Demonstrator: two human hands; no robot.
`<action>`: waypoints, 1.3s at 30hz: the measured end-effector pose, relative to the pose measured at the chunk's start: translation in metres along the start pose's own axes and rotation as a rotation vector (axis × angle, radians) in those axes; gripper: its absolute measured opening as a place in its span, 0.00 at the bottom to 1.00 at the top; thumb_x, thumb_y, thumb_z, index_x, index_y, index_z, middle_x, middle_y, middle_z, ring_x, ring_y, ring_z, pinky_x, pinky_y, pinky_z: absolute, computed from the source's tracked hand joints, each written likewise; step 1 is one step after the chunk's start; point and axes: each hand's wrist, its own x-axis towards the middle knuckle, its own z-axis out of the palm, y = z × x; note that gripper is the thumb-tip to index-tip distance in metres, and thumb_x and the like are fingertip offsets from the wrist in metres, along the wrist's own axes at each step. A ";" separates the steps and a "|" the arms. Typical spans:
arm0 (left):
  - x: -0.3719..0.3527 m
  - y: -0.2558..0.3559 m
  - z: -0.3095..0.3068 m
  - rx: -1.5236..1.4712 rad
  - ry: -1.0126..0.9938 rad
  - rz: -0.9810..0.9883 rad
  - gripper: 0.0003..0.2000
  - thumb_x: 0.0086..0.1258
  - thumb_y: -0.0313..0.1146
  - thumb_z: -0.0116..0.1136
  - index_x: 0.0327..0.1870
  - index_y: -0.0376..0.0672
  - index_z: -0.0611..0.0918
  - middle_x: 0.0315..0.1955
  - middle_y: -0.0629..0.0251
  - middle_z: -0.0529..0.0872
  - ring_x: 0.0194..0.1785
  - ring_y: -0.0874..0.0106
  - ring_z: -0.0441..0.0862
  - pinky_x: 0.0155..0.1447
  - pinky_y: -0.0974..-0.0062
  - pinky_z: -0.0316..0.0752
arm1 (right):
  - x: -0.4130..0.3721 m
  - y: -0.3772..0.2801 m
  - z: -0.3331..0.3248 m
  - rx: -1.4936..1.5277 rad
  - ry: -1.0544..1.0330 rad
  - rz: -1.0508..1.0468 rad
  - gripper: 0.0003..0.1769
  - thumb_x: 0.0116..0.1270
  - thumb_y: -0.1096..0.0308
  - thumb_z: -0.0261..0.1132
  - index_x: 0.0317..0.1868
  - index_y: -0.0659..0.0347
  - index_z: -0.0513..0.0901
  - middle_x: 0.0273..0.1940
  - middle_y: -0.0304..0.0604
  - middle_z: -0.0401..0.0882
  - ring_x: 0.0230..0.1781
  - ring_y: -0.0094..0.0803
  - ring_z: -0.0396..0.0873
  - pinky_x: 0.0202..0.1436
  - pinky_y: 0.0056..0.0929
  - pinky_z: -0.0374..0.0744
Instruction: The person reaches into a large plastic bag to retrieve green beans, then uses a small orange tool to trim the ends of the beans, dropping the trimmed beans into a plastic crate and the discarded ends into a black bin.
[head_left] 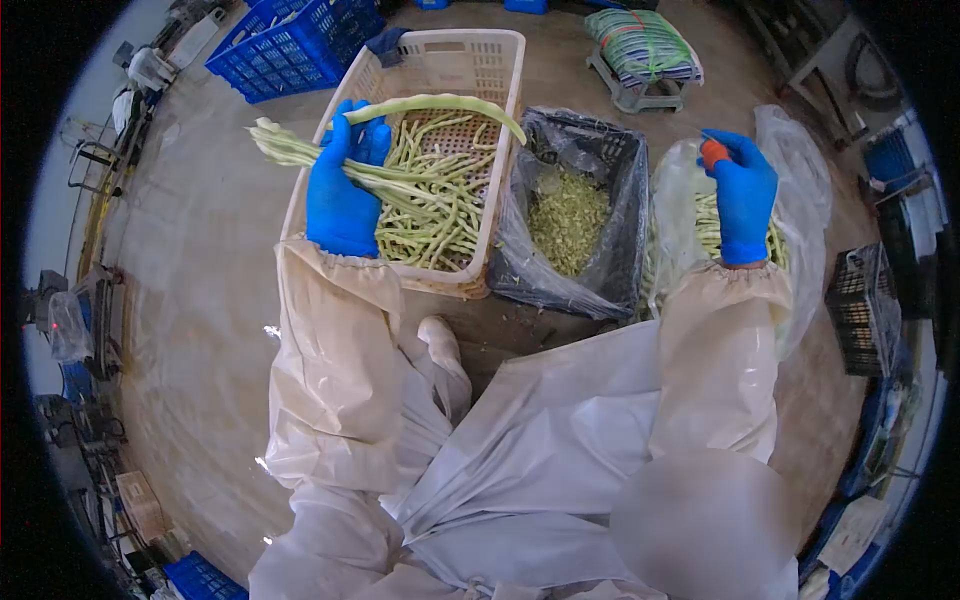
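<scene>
My left hand (342, 190), in a blue glove, grips a bunch of long pale green beans (300, 152) above a cream plastic crate (500, 90). One bean (440, 102) arches out of the bunch to the right over the crate. The crate holds several more beans (435, 215). My right hand (742, 192), also in a blue glove, is closed around a small orange-handled tool (713, 152) over a clear plastic bag (800, 160) with beans inside. Between the two stands a black-lined bin (625, 165) of chopped green trimmings (568, 220).
Blue crates (290, 45) stand at the back left. A striped bundle (642, 45) rests on a low stand at the back. A dark crate (865, 310) sits at the right. My cream sleeves and a plastic apron (540, 440) fill the foreground; the floor is bare concrete.
</scene>
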 end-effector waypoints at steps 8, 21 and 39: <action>-0.010 -0.023 0.010 -0.087 -0.040 -0.123 0.19 0.70 0.33 0.53 0.59 0.37 0.71 0.52 0.55 0.77 0.55 0.65 0.77 0.56 0.71 0.78 | -0.041 -0.006 0.068 0.221 -0.521 -0.007 0.13 0.60 0.71 0.63 0.45 0.64 0.83 0.40 0.47 0.83 0.40 0.29 0.79 0.45 0.28 0.76; -0.026 -0.044 0.032 0.772 0.048 0.276 0.15 0.61 0.26 0.63 0.49 0.35 0.78 0.45 0.62 0.82 0.46 0.75 0.78 0.48 0.76 0.74 | -0.056 -0.022 0.074 0.002 -0.294 -0.109 0.08 0.56 0.70 0.62 0.35 0.63 0.85 0.28 0.47 0.82 0.27 0.35 0.79 0.41 0.34 0.76; -0.071 -0.077 0.065 0.797 -0.247 0.126 0.06 0.64 0.29 0.59 0.39 0.39 0.82 0.32 0.65 0.84 0.34 0.73 0.80 0.39 0.73 0.76 | -0.075 -0.051 0.082 0.528 -0.535 0.146 0.09 0.57 0.74 0.61 0.37 0.67 0.84 0.30 0.43 0.82 0.31 0.25 0.77 0.38 0.24 0.76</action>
